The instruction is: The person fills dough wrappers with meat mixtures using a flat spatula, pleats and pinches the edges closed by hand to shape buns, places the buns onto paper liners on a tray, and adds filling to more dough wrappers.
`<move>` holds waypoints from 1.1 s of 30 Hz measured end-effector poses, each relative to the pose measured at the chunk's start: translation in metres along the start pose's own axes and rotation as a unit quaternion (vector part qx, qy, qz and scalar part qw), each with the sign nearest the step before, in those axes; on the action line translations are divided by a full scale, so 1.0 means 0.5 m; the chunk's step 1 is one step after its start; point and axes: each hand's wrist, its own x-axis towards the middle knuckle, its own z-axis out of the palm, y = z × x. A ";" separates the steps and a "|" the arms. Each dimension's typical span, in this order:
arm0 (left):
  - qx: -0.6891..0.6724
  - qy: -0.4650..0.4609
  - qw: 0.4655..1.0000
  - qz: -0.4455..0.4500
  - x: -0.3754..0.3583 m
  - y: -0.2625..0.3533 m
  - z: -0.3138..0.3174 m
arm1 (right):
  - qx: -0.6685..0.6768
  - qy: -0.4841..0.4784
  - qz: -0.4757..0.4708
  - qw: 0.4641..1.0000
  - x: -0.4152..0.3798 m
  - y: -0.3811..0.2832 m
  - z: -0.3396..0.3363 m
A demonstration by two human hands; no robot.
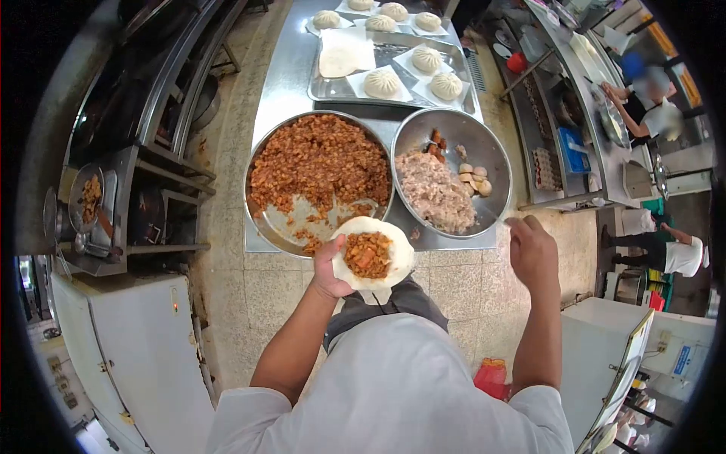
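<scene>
My left hand [330,271] supports a round, flat dough wrapper [403,246] from below, with its thumb over the edge. A mound of reddish-brown chopped filling [367,256] sits in the wrapper's middle. At the right, my right hand [532,251] is closed beside the rim of a steel bowl [495,155]. A thin tool, partly hidden, seems to extend from its fingers into that bowl. Pale minced meat [435,189] lies in the bowl with round tan pieces [475,180] and dark reddish pieces [436,144]. Left of it, a wide bowl [283,227] holds more chopped filling.
Beyond the bowls, a metal tray [325,92] carries pleated buns [382,83] and a flat wrapper [346,54] on paper squares. More buns stand behind it. Metal shelving [162,98] lines the left; a counter with co-workers [654,106] runs along the right.
</scene>
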 end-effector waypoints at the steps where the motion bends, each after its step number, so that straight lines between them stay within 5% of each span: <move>1: -0.001 0.015 1.000 -0.019 0.008 -0.014 -0.013 | -0.001 0.000 0.005 1.000 0.006 0.025 0.018; 4: 0.012 0.038 0.998 -0.039 0.052 -0.057 -0.006 | -0.117 -0.031 0.060 0.991 0.030 0.078 0.089; 14: -0.001 0.084 0.991 -0.100 0.098 -0.101 -0.028 | -0.015 -0.094 -0.072 0.993 0.051 0.115 0.168; 29: -0.011 0.046 0.994 -0.097 0.103 -0.093 -0.021 | 0.067 -0.140 -0.063 0.986 0.034 0.050 0.149; 33: -0.013 0.068 0.995 -0.075 0.093 -0.079 -0.021 | 0.141 -0.062 -0.073 0.985 0.008 0.075 0.174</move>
